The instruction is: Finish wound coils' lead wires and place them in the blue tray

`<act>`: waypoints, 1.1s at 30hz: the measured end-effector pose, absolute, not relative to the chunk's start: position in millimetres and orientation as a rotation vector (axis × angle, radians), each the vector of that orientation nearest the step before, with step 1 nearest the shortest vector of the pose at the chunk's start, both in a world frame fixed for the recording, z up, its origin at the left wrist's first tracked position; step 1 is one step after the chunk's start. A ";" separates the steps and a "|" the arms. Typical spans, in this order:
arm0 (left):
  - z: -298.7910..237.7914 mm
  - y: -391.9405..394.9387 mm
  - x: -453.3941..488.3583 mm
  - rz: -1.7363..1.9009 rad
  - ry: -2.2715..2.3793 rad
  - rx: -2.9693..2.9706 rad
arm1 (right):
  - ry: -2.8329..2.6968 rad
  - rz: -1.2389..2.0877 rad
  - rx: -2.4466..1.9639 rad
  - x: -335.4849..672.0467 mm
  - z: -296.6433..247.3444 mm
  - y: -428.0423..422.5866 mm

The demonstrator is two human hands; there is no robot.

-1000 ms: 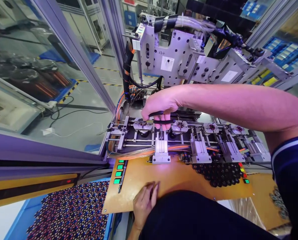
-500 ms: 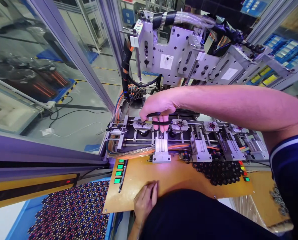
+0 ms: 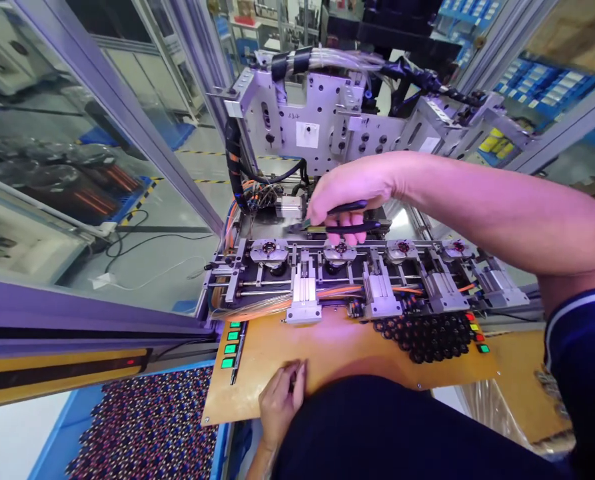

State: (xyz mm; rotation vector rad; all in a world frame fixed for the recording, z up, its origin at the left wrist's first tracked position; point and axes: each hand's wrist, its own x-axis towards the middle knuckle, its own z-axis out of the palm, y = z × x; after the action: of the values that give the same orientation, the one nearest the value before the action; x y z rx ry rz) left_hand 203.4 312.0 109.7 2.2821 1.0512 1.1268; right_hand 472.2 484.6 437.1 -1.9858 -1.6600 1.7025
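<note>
In my right hand (image 3: 344, 193) is a pair of pliers with dark handles (image 3: 360, 229). Their metal jaws point left, above and behind the row of metal fixtures. Just below the jaws lies the leftmost fixture (image 3: 269, 251), with a round dark-centred part in it. A second fixture (image 3: 340, 251) sits under my right fingers, its part partly covered by them. My left hand (image 3: 280, 400) rests at the front edge of the tan board (image 3: 257, 360), fingers curled closed. Whatever it may hold, a dark spot by the thumb, is too small to name.
Black round parts (image 3: 422, 337) lie massed on the board's right side. Green buttons (image 3: 230, 349) line its left edge. A blue bin (image 3: 52, 440) full of small parts stands at lower left. A metal plate assembly (image 3: 322, 127) with cables hangs behind the fixtures.
My right hand has lifted the pliers up and away from the leftmost fixture, to the right, uncovering its round part. The left hand keeps its place on the board. The camera view has shifted slightly.
</note>
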 end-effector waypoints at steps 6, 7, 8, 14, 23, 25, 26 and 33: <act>107.3 311.2 204.8 1.081 1.072 2.318 | -1.700 1.806 -2.166 524.2 413.7 459.9; 107.5 311.5 205.0 1.072 1.072 2.325 | -1.695 1.809 -2.209 527.6 409.3 456.9; 107.8 311.7 205.2 1.062 1.072 2.331 | -1.693 1.814 -2.230 529.9 405.6 454.5; 110.2 310.4 205.9 1.012 1.096 2.351 | -1.696 1.845 -2.181 535.6 396.0 449.7; 104.6 311.0 203.2 1.000 1.103 2.353 | -1.668 1.843 -2.217 532.5 391.3 453.8; 103.8 311.0 203.1 1.000 1.099 2.348 | -1.663 1.846 -2.232 532.0 391.4 454.7; 103.6 310.9 203.1 1.001 1.097 2.346 | -1.662 1.848 -2.236 532.0 391.5 455.2; 103.1 311.2 202.6 1.022 1.089 2.357 | -1.667 1.865 -2.243 533.8 392.2 457.2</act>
State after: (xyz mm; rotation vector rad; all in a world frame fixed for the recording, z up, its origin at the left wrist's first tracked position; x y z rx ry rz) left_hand 202.6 311.2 103.1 2.3570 1.0889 1.0220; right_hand 533.8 457.2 392.2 -2.2433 -1.6666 1.8651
